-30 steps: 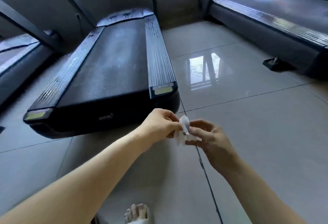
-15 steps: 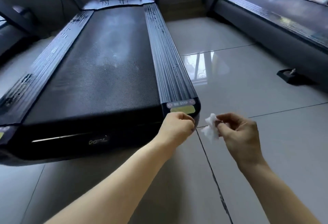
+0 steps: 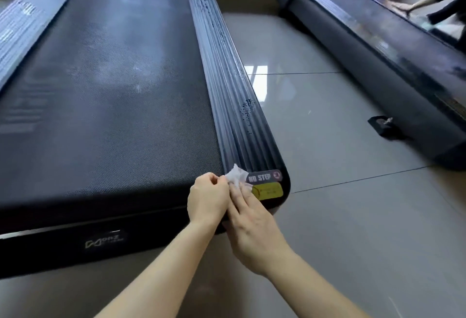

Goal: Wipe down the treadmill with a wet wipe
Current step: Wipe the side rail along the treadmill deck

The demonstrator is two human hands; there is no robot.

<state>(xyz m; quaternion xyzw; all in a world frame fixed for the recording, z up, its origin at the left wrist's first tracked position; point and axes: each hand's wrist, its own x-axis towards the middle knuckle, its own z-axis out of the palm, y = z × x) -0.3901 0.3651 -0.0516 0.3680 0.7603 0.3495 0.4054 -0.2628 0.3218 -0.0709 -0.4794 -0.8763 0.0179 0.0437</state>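
Treadmill rail (image 3: 234, 116) now has wipe (image 3: 235, 175) pressed by right hand (image 3: 252, 227).

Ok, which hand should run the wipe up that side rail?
Probably the right hand: its straight fingers lie on the wipe at the near end of the side rail. The left hand only pinches the wipe's edge.

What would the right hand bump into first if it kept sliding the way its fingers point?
The wet wipe: straight fingers of the right hand seem to touch it, while the left hand pinches it. Beyond lies the ribbed side rail.
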